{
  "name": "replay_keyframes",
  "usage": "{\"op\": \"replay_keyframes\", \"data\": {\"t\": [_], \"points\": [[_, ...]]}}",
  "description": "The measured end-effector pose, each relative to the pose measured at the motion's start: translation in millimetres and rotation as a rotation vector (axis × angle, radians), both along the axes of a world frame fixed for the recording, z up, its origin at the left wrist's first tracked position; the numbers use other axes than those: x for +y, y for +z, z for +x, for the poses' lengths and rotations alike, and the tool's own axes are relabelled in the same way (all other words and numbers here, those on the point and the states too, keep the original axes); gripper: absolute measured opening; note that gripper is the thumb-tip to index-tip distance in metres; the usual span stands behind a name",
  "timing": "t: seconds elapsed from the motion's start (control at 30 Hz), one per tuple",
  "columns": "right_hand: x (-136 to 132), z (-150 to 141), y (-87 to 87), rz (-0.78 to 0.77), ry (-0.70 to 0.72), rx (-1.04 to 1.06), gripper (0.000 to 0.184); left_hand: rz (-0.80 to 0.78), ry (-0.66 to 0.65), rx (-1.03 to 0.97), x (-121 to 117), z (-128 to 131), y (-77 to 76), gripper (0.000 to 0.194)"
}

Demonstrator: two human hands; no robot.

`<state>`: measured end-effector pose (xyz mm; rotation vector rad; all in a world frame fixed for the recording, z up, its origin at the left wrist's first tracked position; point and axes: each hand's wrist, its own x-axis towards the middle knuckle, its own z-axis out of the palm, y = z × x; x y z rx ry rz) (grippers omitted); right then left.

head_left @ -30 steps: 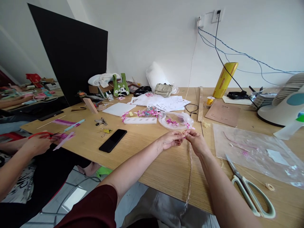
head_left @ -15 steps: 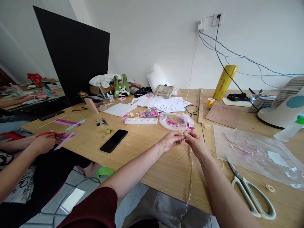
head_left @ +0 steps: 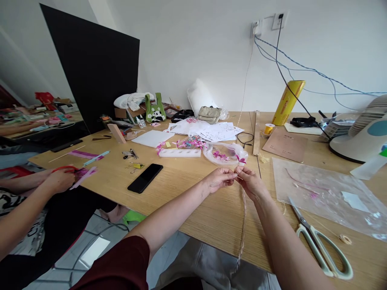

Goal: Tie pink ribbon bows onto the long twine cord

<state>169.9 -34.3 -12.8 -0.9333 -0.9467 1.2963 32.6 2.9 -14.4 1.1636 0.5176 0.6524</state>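
My left hand (head_left: 222, 179) and my right hand (head_left: 249, 182) meet over the front of the table, each closed in a pinch. Just above my right fingertips a small magenta flower (head_left: 241, 160) stands upright on a thin stem. From between the hands a pale twisted cord (head_left: 243, 221) hangs down past the table edge toward my lap. The exact point where stem and cord meet is hidden by my fingers. Behind the flower lies a clear plastic bag (head_left: 208, 155) with pink flowers (head_left: 220, 155) in it.
Scissors with pale green handles (head_left: 320, 241) lie by my right forearm, near a plastic sheet (head_left: 281, 181). A black phone (head_left: 145, 178) lies left of my hands, and a white foam strip (head_left: 179, 153) behind. At the left, a co-worker's hand (head_left: 62, 180) holds red-handled scissors (head_left: 65, 168) at pink ribbon.
The magenta flower now stands more upright and shows more above my fingertips. My hands stay together in nearly the same place. The co-worker's hand has shifted slightly right.
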Motion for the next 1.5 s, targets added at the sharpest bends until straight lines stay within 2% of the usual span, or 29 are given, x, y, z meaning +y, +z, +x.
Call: {"op": "replay_keyframes", "data": {"t": [0.1,0.17,0.3,0.43,0.53,0.6,0.77,0.87,1.13,1.37,1.5], "points": [[-1,0,1.7,0.022,0.045,0.015,0.021,-0.12,-0.031,-0.049,-1,-1,-1.3,0.036],[-2,-1,2.6,0.025,0.051,0.004,0.02,-0.119,-0.007,-0.072,-2,0,-2.8,0.035],[-3,-1,2.7,-0.001,0.026,-0.019,0.021,0.046,0.12,-0.062,-4,4,-6.5,0.031],[-2,0,1.8,-0.055,-0.034,-0.011,0.024,0.269,0.267,0.044,-5,8,-8.6,0.03],[-1,1,1.8,-0.074,-0.061,-0.022,0.026,0.305,0.286,0.089,-7,8,-7.3,0.031],[-1,2,2.1,-0.05,-0.049,-0.035,0.025,0.216,0.243,0.065,-9,6,-5.3,0.032],[0,2,1.7,-0.008,-0.049,-0.084,0.022,-0.182,0.064,-0.077,-7,0,-3.8,0.03],[1,2,1.3,0.016,-0.045,-0.105,0.021,-0.301,0.034,-0.148,-4,-2,-7.1,0.025],[3,0,-2.1,0.104,-0.027,-0.135,0.018,-0.406,-0.006,-0.216,-3,-4,-10.2,0.015],[6,0,-9.3,0.219,-0.007,-0.193,0.014,-0.44,-0.03,-0.257,-4,-6,-9.2,0.013],[5,-2,-7.8,0.228,0.009,-0.187,0.014,-0.439,-0.023,-0.253,-5,-8,-7.7,0.015]]}}
